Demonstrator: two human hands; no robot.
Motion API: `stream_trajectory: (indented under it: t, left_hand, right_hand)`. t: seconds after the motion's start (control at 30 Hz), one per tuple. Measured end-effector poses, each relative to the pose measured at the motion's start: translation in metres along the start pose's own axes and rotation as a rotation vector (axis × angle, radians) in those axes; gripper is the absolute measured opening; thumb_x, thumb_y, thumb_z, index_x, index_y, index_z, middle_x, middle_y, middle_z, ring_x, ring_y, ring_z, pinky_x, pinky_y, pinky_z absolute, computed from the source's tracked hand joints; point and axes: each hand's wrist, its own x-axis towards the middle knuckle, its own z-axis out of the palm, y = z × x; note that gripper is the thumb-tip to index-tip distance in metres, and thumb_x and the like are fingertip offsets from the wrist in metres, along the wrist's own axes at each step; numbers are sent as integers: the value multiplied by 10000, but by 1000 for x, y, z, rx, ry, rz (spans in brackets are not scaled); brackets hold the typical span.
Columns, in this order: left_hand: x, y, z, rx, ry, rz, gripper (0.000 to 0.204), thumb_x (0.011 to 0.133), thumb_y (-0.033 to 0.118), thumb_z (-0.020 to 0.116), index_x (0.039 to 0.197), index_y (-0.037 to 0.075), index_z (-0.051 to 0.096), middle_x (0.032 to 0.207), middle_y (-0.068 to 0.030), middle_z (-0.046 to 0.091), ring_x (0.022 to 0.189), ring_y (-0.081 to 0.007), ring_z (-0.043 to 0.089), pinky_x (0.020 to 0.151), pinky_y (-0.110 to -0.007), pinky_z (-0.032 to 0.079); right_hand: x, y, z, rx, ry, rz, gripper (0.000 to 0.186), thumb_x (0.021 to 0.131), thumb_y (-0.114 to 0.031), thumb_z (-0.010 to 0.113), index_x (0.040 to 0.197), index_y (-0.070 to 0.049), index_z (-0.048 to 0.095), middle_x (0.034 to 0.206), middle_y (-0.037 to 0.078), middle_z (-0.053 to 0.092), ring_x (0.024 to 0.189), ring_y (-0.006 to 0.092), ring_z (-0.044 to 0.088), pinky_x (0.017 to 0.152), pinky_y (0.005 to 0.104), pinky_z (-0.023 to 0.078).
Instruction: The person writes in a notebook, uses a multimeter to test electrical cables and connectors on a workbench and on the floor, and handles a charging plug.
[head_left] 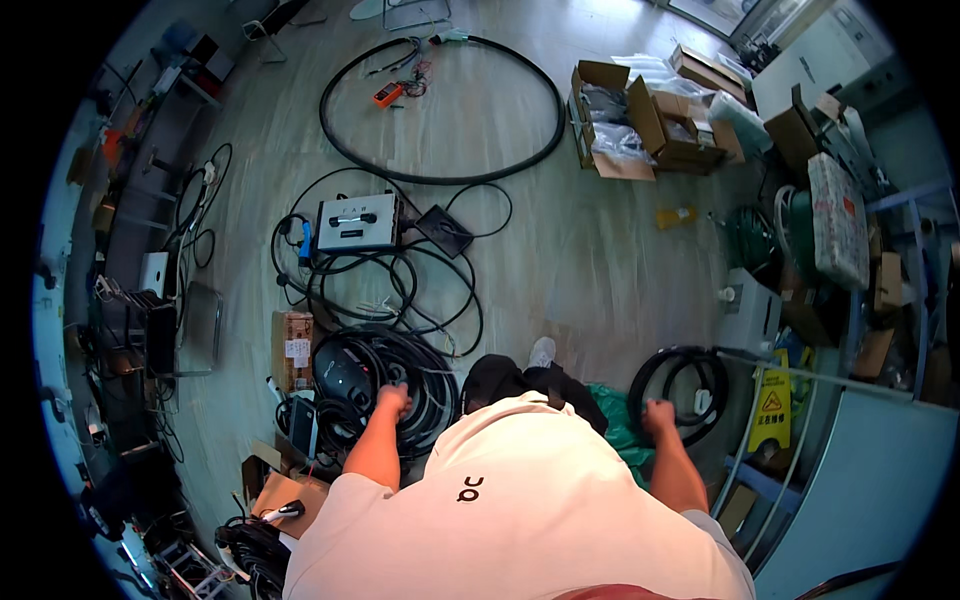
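Note:
My left hand (395, 398) reaches over a big pile of coiled black cables (424, 420) beside a dark rounded device (340, 368); its fingers are curled, and what they hold is hard to make out. My right hand (658, 416) is at the left side of a smaller black cable coil (708, 395) that has a white part attached, next to a crumpled green bag (622, 405). Its fingers are curled too, their contents unclear. My legs and one light shoe show between the two coils.
Ahead lie a silver case (355, 235) among loose cables, a large cable loop (556, 100) and an orange meter (388, 94). Open cartons (680, 148) stand at upper right. A yellow warning sign (770, 405) and metal shelving (918, 225) line the right; cluttered benches (150, 160) line the left.

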Motion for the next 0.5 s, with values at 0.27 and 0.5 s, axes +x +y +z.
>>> stream_trajectory:
  t: [0.27, 0.5]
  left_hand:
    - [28, 113, 57, -340, -17, -345, 227, 901, 211, 473, 945, 5, 557, 770, -139, 603, 508, -224, 515, 450, -377, 396]
    - [67, 463, 79, -361, -117, 169, 279, 911, 288, 538, 939, 19, 606, 789, -90, 641, 623, -159, 592, 505, -285, 442]
  right_hand:
    - [123, -538, -31, -223, 187, -563, 353, 902, -322, 579, 854, 22, 640, 689, 89, 643, 605, 174, 615, 562, 335, 478]
    - [226, -604, 20, -447, -119, -156, 368, 920, -337, 562, 999, 18, 616, 725, 110, 643, 546, 195, 593, 476, 321, 469]
